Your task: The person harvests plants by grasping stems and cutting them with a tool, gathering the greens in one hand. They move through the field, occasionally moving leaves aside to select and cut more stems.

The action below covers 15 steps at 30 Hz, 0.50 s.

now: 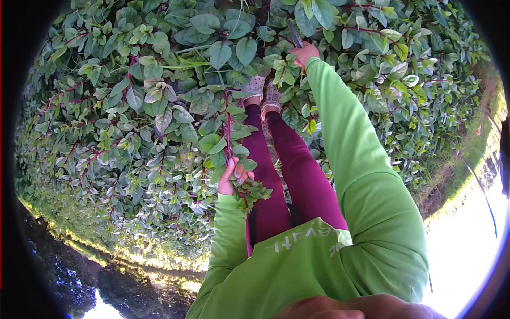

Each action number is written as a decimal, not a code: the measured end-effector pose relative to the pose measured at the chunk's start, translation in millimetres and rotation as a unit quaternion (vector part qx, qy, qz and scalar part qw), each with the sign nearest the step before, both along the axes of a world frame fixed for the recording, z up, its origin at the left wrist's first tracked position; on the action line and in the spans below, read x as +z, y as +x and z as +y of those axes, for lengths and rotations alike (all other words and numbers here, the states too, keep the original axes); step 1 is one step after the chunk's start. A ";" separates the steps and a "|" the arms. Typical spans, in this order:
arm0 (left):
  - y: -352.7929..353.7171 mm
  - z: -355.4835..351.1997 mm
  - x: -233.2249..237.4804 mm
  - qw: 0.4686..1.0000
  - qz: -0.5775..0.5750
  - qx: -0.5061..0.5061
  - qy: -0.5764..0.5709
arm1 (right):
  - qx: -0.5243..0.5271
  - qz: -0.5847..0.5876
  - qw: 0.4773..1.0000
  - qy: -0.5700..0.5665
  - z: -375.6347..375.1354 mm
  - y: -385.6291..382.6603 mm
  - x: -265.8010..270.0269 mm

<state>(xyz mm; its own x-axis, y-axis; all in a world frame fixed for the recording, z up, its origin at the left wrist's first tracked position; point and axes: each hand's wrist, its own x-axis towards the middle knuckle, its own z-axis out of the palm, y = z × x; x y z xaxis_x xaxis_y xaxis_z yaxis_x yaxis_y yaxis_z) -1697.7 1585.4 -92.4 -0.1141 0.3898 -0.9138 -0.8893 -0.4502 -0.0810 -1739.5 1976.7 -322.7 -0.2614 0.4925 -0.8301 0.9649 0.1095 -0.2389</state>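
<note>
My left hand (pixel 235 176) is closed around a reddish-purple leafy stem (pixel 228 125). Several green leaves hang from the stem below the fingers, in front of my leg. Farther forward and to the right, my right hand (pixel 305 54) is closed on a thin dark tool (pixel 293 33), which looks like a blade and points up and left among the leaves. Foliage partly hides the tool and the fingertips of this hand.
Dense leafy plants (pixel 133 98) with purple stems surround both arms and my feet (pixel 272 98). A grassy strip (pixel 467 165) and thin sticks lie at the right. Darker trees (pixel 133 290) show at the lower left.
</note>
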 end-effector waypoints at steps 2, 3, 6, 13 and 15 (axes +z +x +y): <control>-1.9 10.5 5.8 1.000 -0.018 -0.010 -0.021 | -0.134 0.048 0.987 -0.074 -16.0 20.8 -20.1; -2.0 17.2 9.4 0.997 -0.033 -0.005 -0.075 | -0.126 0.051 0.988 -0.069 -26.6 27.0 -23.0; 11.1 9.8 -4.4 0.997 -0.045 0.001 -0.065 | -0.059 0.076 0.989 -0.115 -64.5 26.6 38.9; -11.9 37.6 -52.8 0.995 -0.014 -0.046 -0.083 | 0.025 0.018 0.999 -0.027 -134.2 63.6 42.8; -31.5 44.0 -72.4 0.995 0.003 -0.066 -0.069 | 0.096 0.140 0.985 -0.014 -134.0 61.8 49.8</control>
<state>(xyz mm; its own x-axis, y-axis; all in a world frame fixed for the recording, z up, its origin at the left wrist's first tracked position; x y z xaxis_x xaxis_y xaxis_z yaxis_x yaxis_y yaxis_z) -1729.2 1629.4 -164.7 -0.0751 0.2730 -0.9591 -0.9415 -0.3364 -0.0220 -1677.7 1842.7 -272.9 -0.5684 0.3898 -0.7246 0.8228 0.2724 -0.4988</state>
